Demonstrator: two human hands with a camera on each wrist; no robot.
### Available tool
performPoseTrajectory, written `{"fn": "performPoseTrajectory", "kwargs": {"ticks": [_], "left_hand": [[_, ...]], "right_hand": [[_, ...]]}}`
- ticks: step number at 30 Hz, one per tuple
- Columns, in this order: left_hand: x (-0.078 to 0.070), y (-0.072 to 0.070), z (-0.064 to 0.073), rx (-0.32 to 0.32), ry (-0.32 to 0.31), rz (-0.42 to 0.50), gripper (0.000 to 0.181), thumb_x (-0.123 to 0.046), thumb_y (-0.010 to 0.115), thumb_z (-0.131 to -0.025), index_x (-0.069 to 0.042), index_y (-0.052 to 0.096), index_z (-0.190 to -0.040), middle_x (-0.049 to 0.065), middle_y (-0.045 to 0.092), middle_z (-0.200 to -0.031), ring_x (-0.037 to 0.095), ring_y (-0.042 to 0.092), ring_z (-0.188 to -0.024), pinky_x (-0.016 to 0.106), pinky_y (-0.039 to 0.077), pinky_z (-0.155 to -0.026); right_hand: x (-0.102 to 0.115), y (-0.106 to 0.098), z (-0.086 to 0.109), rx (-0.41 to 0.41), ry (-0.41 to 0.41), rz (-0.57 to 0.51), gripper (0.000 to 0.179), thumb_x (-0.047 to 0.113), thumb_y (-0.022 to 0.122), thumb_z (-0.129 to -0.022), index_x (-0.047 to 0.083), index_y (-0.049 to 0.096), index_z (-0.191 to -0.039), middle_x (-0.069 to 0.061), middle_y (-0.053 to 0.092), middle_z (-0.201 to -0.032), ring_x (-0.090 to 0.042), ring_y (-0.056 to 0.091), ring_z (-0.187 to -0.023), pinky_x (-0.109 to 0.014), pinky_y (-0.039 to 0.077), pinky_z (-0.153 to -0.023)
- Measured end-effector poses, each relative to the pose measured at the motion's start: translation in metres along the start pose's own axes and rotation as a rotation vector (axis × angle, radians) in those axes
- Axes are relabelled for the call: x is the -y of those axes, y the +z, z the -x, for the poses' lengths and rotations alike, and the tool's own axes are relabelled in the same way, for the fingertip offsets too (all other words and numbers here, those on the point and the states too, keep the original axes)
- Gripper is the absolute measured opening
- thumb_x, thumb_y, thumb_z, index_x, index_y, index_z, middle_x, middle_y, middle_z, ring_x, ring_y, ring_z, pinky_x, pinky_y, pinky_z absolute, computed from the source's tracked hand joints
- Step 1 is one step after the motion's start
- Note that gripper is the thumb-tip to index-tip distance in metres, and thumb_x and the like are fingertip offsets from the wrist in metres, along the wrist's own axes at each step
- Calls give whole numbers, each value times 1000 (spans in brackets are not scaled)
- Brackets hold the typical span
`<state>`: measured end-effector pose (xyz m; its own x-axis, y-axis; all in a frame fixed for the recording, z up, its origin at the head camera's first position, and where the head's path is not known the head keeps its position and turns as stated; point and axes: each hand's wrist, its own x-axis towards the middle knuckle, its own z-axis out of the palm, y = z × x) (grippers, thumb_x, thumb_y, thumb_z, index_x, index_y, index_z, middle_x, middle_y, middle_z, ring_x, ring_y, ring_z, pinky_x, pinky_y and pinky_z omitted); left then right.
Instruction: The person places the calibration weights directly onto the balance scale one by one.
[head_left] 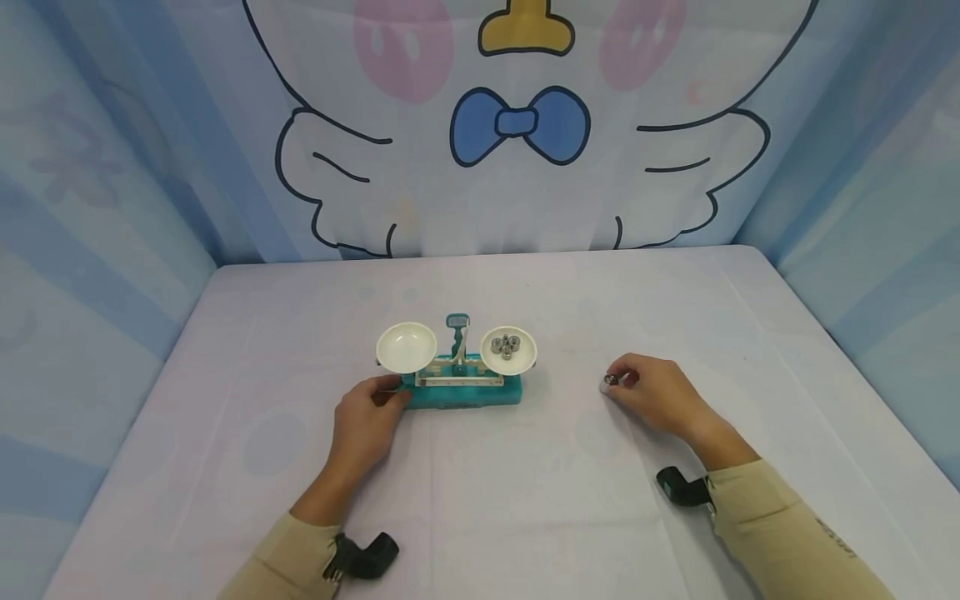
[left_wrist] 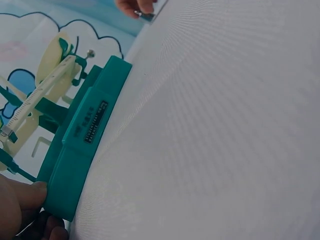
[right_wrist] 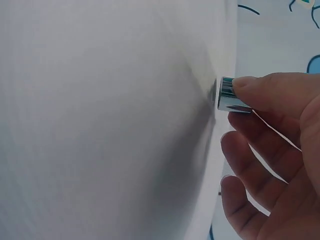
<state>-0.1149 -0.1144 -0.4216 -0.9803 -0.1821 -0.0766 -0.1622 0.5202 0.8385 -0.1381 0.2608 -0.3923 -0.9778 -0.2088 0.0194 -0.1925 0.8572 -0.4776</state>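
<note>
A teal balance scale [head_left: 465, 395] stands on the table with two white pans. Its left pan [head_left: 406, 348] holds nothing, while several small metal weights [head_left: 507, 350] sit together in the right pan [head_left: 525, 360]. My left hand [head_left: 365, 423] grips the left end of the scale's base, thumb against the front face in the left wrist view and fingers partly hidden around the end. Off to the right of the scale, my right hand [head_left: 658, 395] pinches a shiny cylindrical weight [right_wrist: 227, 101] between thumb and index finger, close to the tabletop. Its other fingers are loosely bent.
A pale cloth covers the table [head_left: 510, 500], with a few creases running through it. Behind it hangs a printed curtain [head_left: 517, 208] with a blue bow tie, and blue curtains flank both sides. Black wrist cameras [head_left: 367, 557] extend inward from both sleeves.
</note>
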Motion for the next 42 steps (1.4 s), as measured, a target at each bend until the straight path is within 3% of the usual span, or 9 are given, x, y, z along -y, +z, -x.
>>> {"fn": "performPoseTrajectory", "kwargs": {"ticks": [6, 12, 24, 37, 42], "left_hand": [[0, 0, 0, -1, -2, 8, 36, -14, 63, -97, 5, 62, -128, 21, 66, -118, 31, 62, -106, 43, 53, -87], [-1, 0, 1, -6, 3, 9, 36, -14, 63, -97, 5, 62, -128, 21, 66, -118, 31, 62, -106, 44, 53, -87], [0, 1, 0, -2, -9, 18, 36, -15, 63, -97, 4, 62, -127, 19, 66, -119, 30, 62, -106, 42, 53, -86], [0, 1, -1, -5, -13, 12, 34, -15, 64, -97, 2, 63, -127, 17, 67, -117, 28, 63, -104, 42, 53, -85], [1, -1, 0, 0, 5, 9, 34, -15, 64, -97, 3, 63, -126, 18, 68, -116, 29, 63, -103, 43, 53, -85]], "right_hand": [[9, -5, 2, -6, -22, 8, 16, 13, 71, -90, 7, 71, -105, -5, 69, -96, -27, 61, -89, -44, 49, -77], [31, -14, 1, -5, -92, 32, 16, 14, 71, -90, 9, 71, -106, -3, 69, -100, -26, 60, -91, -40, 49, -73], [94, -23, -11, -32, -326, 18, 16, 13, 73, -89, 9, 71, -104, -1, 68, -100, -26, 61, -95, -42, 51, -79], [178, -15, -50, -27, -623, -16, 14, 16, 72, -89, 8, 72, -101, -1, 71, -99, -22, 59, -101, -41, 49, -89], [201, -4, -70, 13, -665, 41, 14, 17, 70, -91, 10, 73, -102, 1, 71, -97, -20, 58, -97, -38, 47, -85]]}}
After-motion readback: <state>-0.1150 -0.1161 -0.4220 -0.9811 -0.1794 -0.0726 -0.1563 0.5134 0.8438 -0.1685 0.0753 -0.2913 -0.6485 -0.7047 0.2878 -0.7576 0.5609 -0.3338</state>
